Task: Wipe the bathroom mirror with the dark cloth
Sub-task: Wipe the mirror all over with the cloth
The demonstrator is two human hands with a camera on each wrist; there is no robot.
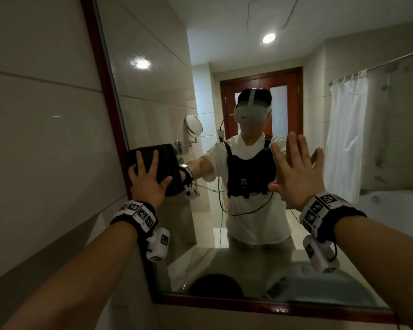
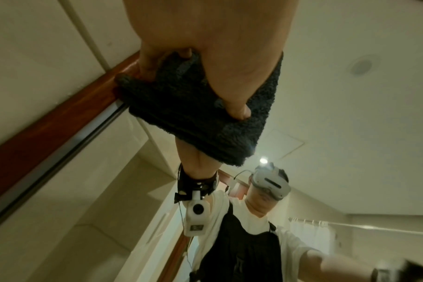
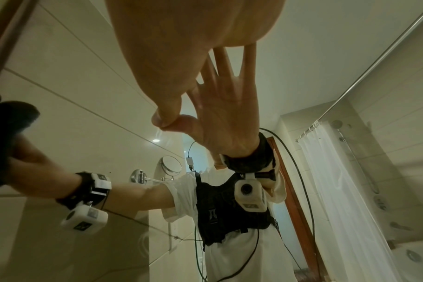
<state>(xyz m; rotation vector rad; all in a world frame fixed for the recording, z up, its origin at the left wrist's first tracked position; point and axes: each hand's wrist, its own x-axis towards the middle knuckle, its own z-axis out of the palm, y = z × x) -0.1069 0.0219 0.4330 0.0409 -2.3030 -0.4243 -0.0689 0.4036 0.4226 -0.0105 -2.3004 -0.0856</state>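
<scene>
The dark cloth lies folded flat against the mirror at the mirror's left edge, just beside the red-brown wooden frame, with the left hand spread over it, fingers curling over its top and thumb pressing its lower right side, so this grip is clamped on the cloth. The cloth is a thick, fuzzy, charcoal pad, roughly square, its slightly longer side running along the frame. Well right of the frame, the right hand rests flat on the glass, fingers straight and apart, holding nothing.
</scene>
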